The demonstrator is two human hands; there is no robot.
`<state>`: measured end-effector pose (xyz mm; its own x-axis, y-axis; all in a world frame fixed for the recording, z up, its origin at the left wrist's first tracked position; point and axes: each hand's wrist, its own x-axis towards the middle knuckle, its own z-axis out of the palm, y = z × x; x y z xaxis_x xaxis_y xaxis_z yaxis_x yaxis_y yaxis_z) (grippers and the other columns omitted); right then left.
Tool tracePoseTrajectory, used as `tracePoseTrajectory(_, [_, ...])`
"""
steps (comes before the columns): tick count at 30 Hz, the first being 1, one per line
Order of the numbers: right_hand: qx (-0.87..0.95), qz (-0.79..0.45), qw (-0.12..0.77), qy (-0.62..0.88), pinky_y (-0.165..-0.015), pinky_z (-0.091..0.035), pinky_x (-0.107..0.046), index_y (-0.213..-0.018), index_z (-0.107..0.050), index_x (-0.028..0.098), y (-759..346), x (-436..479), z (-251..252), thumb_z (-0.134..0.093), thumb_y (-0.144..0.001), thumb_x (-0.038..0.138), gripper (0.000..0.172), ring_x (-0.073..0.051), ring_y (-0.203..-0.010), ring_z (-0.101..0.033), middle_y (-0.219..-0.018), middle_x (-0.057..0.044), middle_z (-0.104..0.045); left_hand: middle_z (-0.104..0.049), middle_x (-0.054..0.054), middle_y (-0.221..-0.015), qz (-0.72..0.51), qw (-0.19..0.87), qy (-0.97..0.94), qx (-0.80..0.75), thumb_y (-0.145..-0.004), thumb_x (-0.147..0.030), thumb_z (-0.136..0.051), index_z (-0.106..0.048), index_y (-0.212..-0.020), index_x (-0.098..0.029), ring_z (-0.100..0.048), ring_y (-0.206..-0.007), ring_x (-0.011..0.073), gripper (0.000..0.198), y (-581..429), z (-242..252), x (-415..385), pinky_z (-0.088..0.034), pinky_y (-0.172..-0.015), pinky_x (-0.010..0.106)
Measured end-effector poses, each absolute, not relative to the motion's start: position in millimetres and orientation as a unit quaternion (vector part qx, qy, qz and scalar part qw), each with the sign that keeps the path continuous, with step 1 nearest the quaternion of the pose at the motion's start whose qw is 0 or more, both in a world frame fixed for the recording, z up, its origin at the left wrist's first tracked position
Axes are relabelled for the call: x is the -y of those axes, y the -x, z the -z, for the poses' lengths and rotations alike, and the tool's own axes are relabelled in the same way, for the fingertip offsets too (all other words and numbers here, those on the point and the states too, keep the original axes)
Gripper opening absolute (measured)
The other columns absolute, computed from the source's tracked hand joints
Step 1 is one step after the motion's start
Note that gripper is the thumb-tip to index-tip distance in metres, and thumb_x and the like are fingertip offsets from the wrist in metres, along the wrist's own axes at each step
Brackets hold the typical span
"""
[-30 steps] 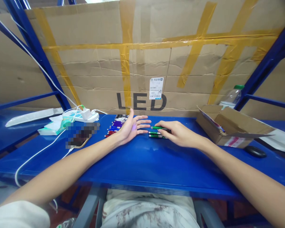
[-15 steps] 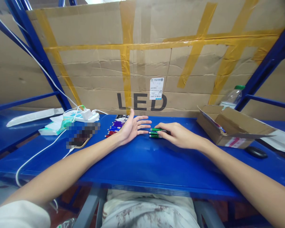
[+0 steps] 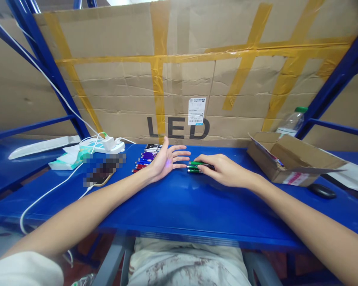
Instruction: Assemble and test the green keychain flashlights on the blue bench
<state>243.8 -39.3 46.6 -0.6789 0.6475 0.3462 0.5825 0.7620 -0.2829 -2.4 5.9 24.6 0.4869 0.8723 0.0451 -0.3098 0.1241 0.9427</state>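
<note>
My left hand rests on its edge on the blue table, fingers spread and palm turned to the right, with nothing in it. A faint purple glow shows on its palm. Behind it lies a row of pens, black, white, purple, blue and red, partly hidden by the hand. My right hand has its thumb and fingers closed around several green pens, which lie side by side with their ends pointing left. Those ends come close to my left fingertips. The far parts of the green pens are hidden under my right hand.
An open cardboard box stands at the right, beside a black mouse and a green-capped bottle. At the left are a phone, tissues and a power strip with white cables. A large carton forms the back.
A purple glow has appeared on my left palm. Both hands and the pens are otherwise in nearly the same place.
</note>
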Motion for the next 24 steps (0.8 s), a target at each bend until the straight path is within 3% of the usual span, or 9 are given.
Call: tracePoseTrajectory(24, [0.916, -0.082, 0.207, 0.333, -0.079, -0.047, -0.033, -0.114, -0.07, 0.022, -243.9, 40.3, -47.2, -0.046, -0.112, 0.037, 0.028, -0.023, -0.088, -0.071, -0.104, -0.009, -0.079, -0.071, 0.023, -0.134, -0.433, 0.69, -0.506, -0.285, -0.101, -0.081, -0.028, -0.069, -0.127, -0.012, -0.07, -0.112, 0.0314, 0.085, 2.3, -25.3, -5.8, -0.059, -0.086, 0.039])
